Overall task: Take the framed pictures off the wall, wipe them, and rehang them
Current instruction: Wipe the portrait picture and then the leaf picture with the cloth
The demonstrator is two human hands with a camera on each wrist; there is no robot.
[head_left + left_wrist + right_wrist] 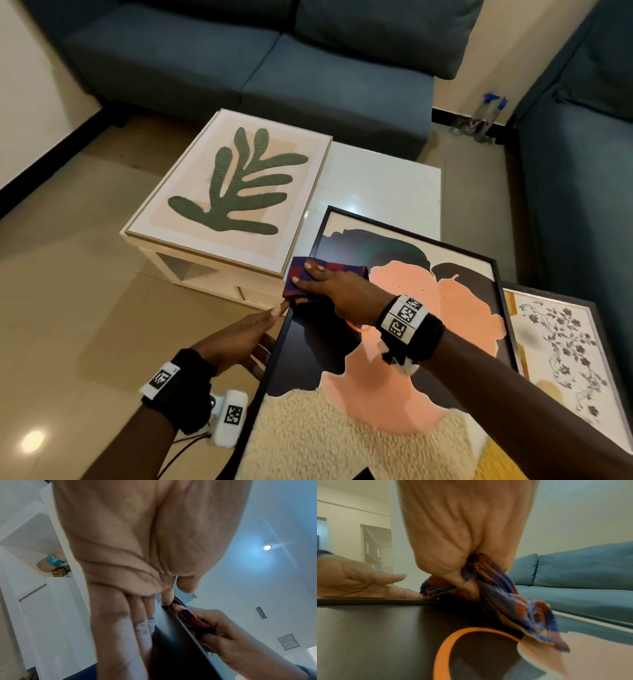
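A black-framed picture with pink, black and cream shapes lies tilted, its far end on the white table. My right hand grips a purple and red checked cloth and presses it on the picture's far left corner. In the right wrist view the cloth bunches out of my palm onto the glass. My left hand steadies the frame's left edge with straight fingers, index on top, the others underneath. In the left wrist view that frame edge runs beside my flat palm.
A light-framed green leaf picture lies flat on the table's left side. A floral picture lies to the right, partly under the black frame. Blue sofas stand behind and at the right. Spray bottles stand in the corner.
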